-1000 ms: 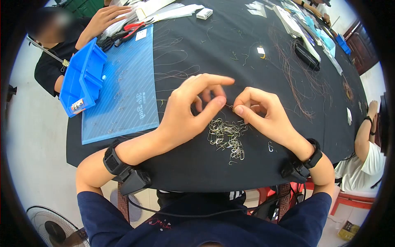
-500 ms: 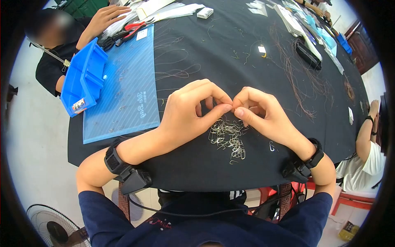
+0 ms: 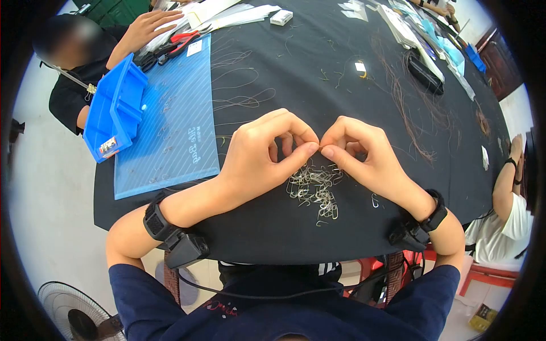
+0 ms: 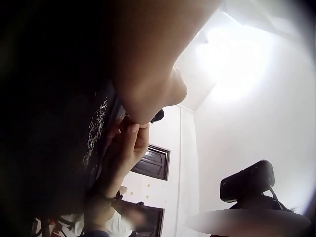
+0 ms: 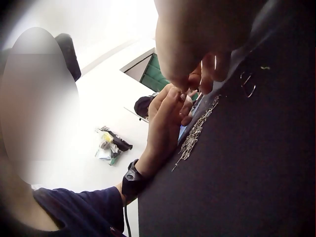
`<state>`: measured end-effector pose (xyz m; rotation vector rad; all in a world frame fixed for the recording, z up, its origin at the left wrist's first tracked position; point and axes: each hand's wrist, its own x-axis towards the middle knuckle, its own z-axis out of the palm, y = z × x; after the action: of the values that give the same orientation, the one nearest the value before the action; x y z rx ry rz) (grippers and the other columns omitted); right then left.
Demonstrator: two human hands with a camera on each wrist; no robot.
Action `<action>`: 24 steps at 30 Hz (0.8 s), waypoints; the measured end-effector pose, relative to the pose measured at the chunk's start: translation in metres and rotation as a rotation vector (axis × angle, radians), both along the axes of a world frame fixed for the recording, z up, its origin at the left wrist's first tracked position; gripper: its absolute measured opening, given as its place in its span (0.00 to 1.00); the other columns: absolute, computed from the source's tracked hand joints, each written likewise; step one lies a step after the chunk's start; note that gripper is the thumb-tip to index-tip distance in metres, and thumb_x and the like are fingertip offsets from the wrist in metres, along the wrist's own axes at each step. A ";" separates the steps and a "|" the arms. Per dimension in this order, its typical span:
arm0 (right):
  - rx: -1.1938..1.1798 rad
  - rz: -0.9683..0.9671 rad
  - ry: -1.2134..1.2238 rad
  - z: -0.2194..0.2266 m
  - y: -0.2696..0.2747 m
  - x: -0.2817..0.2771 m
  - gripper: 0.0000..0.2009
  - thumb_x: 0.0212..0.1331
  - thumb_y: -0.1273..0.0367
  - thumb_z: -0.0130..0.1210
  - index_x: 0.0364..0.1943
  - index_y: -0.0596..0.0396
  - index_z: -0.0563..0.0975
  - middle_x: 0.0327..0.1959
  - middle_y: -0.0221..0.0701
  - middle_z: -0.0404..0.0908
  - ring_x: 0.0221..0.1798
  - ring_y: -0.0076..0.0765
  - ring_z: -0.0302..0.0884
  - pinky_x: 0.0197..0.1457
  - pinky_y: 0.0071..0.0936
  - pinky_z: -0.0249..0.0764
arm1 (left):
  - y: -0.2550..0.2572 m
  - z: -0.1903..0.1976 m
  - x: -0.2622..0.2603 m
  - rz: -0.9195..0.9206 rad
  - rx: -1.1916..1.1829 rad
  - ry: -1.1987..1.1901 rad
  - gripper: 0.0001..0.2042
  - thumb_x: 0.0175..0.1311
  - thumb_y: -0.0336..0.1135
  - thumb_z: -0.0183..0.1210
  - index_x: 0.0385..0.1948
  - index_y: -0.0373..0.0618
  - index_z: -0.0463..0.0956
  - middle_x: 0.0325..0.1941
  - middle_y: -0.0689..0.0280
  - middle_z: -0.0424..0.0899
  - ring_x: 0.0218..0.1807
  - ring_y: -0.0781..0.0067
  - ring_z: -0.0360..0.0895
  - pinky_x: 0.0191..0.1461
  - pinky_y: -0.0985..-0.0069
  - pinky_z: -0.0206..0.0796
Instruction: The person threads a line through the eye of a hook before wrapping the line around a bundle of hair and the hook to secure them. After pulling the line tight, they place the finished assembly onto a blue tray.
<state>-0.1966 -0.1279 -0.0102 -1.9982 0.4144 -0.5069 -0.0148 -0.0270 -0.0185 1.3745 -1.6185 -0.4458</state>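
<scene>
My left hand (image 3: 259,145) and right hand (image 3: 364,150) meet fingertip to fingertip over the dark cloth, each with thumb and forefinger pinched together. Between them is a thin brownish line, almost wholly covered by the fingertips; I cannot tell whether a hook is held with it. Just below lies a loose heap of metal fish hooks (image 3: 314,186), seen also in the right wrist view as a heap of hooks (image 5: 195,134) beneath the hands. A single hook (image 3: 375,201) lies apart, under my right wrist.
To the left, a blue parts bin (image 3: 116,108) stands on a blue file bag (image 3: 170,142) with lines trailing from its edge. Red-handled pliers (image 3: 181,42) lie behind. A tangle of brown lines (image 3: 406,113) and a black case (image 3: 425,74) lie right. Other people sit around the table.
My left hand's forefinger was extended and apart from the right; it has come down and its fingertips now pinch beside the right hand's. The right hand has barely moved.
</scene>
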 end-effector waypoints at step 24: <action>0.212 0.011 -0.016 -0.001 -0.001 -0.002 0.07 0.64 0.69 0.54 0.35 0.61 0.76 0.29 0.25 0.73 0.28 0.15 0.69 0.30 0.16 0.68 | -0.002 -0.001 0.003 -0.021 -0.096 -0.068 0.05 0.51 0.25 0.66 0.29 0.44 0.82 0.28 0.70 0.80 0.24 0.86 0.71 0.21 0.88 0.57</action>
<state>-0.1987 -0.1288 -0.0112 -1.7903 0.4284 -0.4525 -0.0120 -0.0287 -0.0200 1.3143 -1.6889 -0.3327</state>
